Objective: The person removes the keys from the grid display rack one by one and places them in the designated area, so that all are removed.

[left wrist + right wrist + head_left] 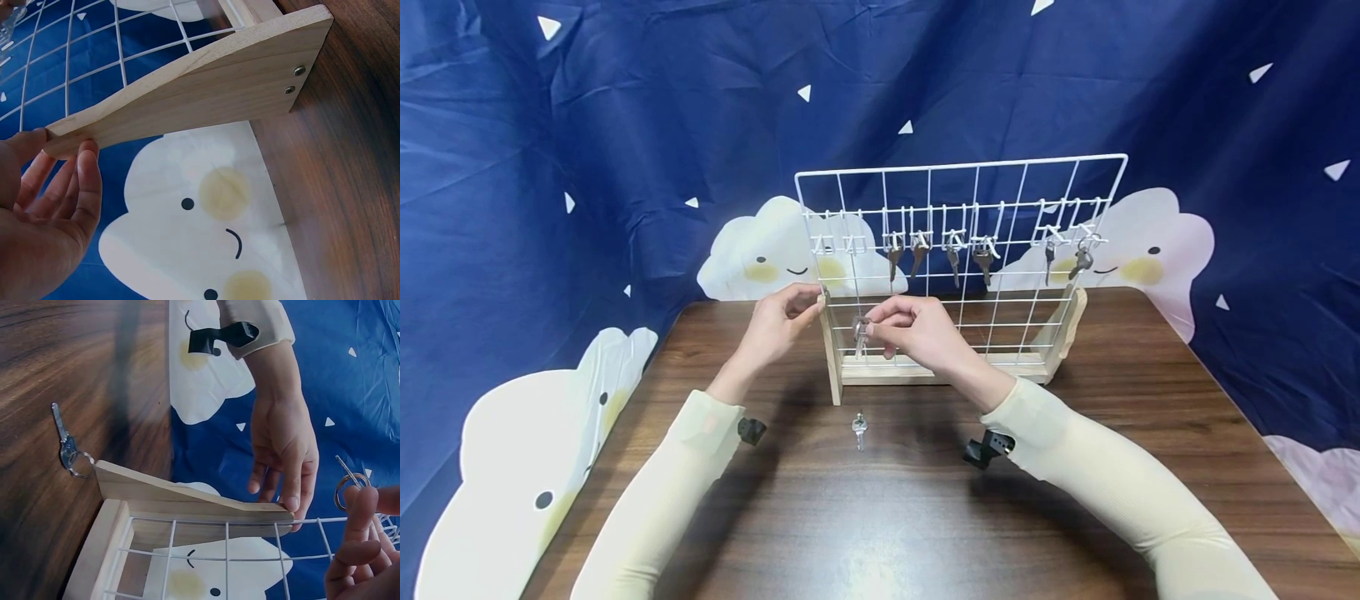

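Note:
My left hand (pixel 782 321) grips the upper end of the rack's wooden side panel (pixel 206 81), thumb on one face and fingertips on the other. The panel belongs to a rack whose white wire grid (pixel 951 283) stands upright in a wooden base. In front of the grid's lower left part, my right hand (pixel 917 329) pinches a key (pixel 860 331) by its ring (pixel 342 490), between thumb and forefinger. The key hangs downward in the head view. Another silver key (pixel 860 427) with a ring lies on the table in front of the rack's left end.
Several keys, among them a brown one (pixel 893 254) and a silver one (pixel 1081 260), hang from white hooks along the grid. Two more hooks, one of them a left-end hook (pixel 823 244), sit above my left hand. A dark wooden table (pixel 880 517) carries the rack; blue cloth (pixel 700 108) hangs behind.

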{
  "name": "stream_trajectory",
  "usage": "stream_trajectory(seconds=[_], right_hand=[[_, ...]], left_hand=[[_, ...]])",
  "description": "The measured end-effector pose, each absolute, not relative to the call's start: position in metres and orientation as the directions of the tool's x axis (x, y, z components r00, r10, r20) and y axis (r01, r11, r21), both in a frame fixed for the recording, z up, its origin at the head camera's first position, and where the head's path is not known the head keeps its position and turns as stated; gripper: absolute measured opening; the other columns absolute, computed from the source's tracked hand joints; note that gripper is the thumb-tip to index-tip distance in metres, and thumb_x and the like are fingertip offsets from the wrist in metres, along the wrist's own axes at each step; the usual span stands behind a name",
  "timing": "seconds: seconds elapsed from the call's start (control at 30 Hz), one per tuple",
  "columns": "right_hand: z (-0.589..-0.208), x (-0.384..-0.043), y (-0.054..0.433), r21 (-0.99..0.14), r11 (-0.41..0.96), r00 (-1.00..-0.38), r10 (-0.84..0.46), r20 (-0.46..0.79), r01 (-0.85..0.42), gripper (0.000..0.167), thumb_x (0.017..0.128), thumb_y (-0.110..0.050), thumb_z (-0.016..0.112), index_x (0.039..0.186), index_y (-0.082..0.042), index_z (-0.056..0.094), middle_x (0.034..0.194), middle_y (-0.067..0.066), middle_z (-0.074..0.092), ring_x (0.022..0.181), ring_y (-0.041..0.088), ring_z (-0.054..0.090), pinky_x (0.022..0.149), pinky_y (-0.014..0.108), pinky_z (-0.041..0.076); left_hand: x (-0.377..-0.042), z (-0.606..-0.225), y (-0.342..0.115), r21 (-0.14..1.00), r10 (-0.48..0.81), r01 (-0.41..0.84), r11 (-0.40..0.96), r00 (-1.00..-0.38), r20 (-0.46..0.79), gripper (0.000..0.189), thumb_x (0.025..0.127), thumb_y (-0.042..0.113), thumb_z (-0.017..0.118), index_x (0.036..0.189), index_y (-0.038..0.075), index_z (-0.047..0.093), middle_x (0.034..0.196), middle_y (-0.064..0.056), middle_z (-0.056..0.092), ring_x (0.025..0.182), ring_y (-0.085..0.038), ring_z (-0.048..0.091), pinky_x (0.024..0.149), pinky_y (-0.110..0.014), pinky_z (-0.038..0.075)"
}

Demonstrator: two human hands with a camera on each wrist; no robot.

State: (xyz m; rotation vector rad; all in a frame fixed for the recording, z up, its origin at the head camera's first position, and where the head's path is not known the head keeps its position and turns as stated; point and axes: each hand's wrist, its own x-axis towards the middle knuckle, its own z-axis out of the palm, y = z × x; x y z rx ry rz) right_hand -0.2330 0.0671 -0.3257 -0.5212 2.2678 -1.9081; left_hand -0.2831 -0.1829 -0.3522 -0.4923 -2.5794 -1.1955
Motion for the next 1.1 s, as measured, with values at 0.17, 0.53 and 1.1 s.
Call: stream_trajectory(seconds=[0.17, 0.53, 1.1], right_hand=[[-0.334, -0.235, 0.07, -0.968, 0.178, -0.928, -0.357, 0.102, -0.175, 0.021, 0.089, -0.011, 0.071, 0.106, 0.0, 0.07, 0.086, 0.009, 0.078, 0.057, 0.016, 0.063, 0.056, 0.023, 0.05], [-0.359, -0.234, 0.069, -0.972, 0.195, -0.924, -0.38, 0.045, -0.128, 0.017, 0.086, -0.005, 0.071, 0.103, -0.001, 0.071, 0.084, 0.01, 0.078, 0.056, 0.019, 0.063, 0.048, 0.021, 0.04], [-0.395, -0.236, 0.074, -0.978, 0.206, -0.925, -0.375, -0.061, -0.019, 0.019, 0.085, -0.002, 0.072, 0.103, 0.0, 0.07, 0.087, 0.015, 0.078, 0.056, 0.014, 0.065, 0.063, 0.037, 0.06]], left_hand=[[-0.283, -0.352, -0.183, 0.681, 0.198, 0.408, 0.608, -0.909, 0.367, 0.033, 0.095, 0.025, 0.07, 0.125, 0.011, 0.067, 0.117, -0.012, 0.074, 0.091, -0.027, 0.073, 0.082, -0.039, 0.06], [-0.284, -0.354, -0.183, 0.676, 0.199, 0.412, 0.611, -0.906, 0.373, 0.032, 0.095, 0.025, 0.07, 0.124, 0.012, 0.067, 0.117, -0.011, 0.074, 0.091, -0.026, 0.073, 0.082, -0.039, 0.06], [-0.285, -0.353, -0.184, 0.682, 0.198, 0.413, 0.604, -0.906, 0.374, 0.031, 0.095, 0.025, 0.07, 0.124, 0.012, 0.067, 0.117, -0.01, 0.074, 0.09, -0.024, 0.072, 0.082, -0.037, 0.059]])
